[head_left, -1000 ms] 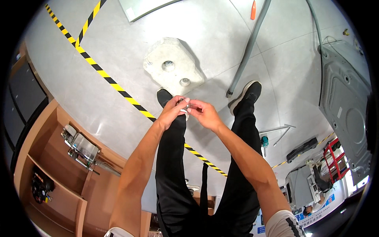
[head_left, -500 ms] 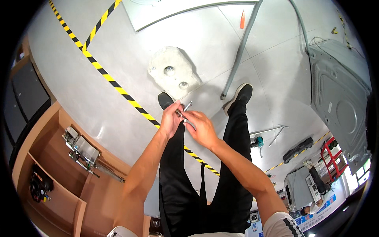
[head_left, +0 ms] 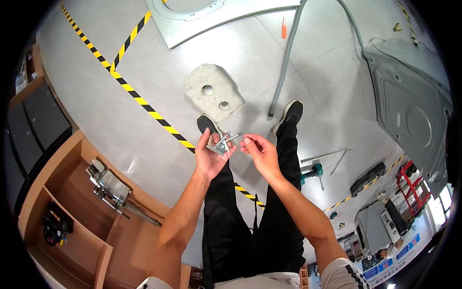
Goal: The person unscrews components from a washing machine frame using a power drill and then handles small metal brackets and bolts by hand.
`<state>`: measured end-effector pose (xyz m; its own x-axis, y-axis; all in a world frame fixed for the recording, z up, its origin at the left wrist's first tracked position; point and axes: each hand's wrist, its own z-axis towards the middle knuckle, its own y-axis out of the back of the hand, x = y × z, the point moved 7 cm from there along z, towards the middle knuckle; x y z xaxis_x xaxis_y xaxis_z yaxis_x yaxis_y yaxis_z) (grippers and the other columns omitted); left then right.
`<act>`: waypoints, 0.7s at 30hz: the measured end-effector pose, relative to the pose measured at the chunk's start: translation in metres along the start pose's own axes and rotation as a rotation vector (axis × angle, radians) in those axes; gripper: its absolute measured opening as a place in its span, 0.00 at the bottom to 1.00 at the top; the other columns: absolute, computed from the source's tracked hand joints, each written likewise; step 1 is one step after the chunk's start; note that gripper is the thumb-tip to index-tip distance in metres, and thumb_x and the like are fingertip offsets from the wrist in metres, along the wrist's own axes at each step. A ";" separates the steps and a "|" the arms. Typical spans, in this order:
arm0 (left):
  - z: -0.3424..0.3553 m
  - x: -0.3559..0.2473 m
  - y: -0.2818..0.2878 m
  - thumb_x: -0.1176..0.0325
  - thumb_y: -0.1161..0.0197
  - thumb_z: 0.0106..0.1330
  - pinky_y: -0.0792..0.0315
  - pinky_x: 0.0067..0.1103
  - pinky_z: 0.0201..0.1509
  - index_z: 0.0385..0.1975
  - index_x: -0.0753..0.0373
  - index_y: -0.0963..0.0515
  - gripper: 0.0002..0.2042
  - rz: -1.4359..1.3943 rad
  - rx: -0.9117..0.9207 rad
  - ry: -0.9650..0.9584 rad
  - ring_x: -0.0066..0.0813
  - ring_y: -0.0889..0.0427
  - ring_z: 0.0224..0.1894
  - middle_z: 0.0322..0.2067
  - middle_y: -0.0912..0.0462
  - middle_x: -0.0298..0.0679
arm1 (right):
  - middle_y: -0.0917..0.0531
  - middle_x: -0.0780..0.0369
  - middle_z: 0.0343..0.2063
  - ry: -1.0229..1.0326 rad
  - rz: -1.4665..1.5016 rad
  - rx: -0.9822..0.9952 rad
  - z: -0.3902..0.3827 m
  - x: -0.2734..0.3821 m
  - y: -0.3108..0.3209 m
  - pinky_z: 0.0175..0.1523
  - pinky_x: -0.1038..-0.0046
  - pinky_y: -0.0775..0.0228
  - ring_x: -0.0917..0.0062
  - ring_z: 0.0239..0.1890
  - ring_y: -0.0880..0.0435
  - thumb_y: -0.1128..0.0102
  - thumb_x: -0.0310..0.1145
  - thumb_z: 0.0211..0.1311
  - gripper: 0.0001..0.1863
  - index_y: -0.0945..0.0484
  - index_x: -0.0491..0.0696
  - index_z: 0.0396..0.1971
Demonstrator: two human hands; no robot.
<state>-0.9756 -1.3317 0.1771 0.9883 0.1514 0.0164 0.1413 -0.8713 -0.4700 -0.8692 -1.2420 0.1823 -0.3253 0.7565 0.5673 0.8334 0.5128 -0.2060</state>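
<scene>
Grey floor (head_left: 159, 82) — metal pieces (head_left: 223, 143) in half-curled left hand (head_left: 210, 161), right hand (head_left: 265, 157) now just apart — its hold unclear.

1 bolt (head_left: 235, 137) juts into the narrow gap between left hand (head_left: 211, 162) and right hand (head_left: 264, 156).

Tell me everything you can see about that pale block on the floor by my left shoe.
The block is pale grey and rough-looking, like cast concrete, with an irregular, many-sided outline and a shaded side face at its upper right. Two round recesses pit its top, one nearer your shoe; each seems to hold something metallic, too small to make out. It lies on the grey floor, just beyond your left shoe; whether they touch is unclear. Nothing rests on top.
</scene>
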 end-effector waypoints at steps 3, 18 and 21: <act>-0.019 0.010 -0.017 0.53 0.49 0.62 0.30 0.31 0.45 0.17 0.58 0.33 0.17 0.007 0.041 0.033 0.33 0.27 0.31 0.31 0.28 0.38 | 0.21 0.61 0.34 -0.033 0.053 -0.014 -0.014 0.010 0.004 0.41 0.81 0.29 0.81 0.34 0.21 0.45 0.29 0.61 0.14 0.28 0.38 0.44; -0.097 0.037 -0.122 0.57 0.49 0.54 0.33 0.33 0.52 0.22 0.61 0.28 0.12 0.082 0.311 0.130 0.34 0.25 0.36 0.43 0.24 0.41 | 0.20 0.64 0.32 0.135 0.160 0.168 -0.091 0.116 0.005 0.44 0.82 0.30 0.85 0.37 0.23 0.44 0.23 0.59 0.10 0.25 0.40 0.41; -0.106 0.038 -0.139 0.58 0.51 0.56 0.36 0.37 0.56 0.20 0.60 0.30 0.12 0.100 0.337 0.139 0.41 0.25 0.45 0.48 0.26 0.44 | 0.20 0.64 0.32 0.137 0.198 0.148 -0.096 0.120 0.014 0.44 0.82 0.31 0.85 0.36 0.23 0.45 0.26 0.60 0.10 0.25 0.40 0.41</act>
<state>-0.9513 -1.2547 0.3367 0.9979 -0.0115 0.0640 0.0397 -0.6729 -0.7386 -0.8534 -1.1833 0.3243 -0.0907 0.7913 0.6046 0.7974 0.4214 -0.4319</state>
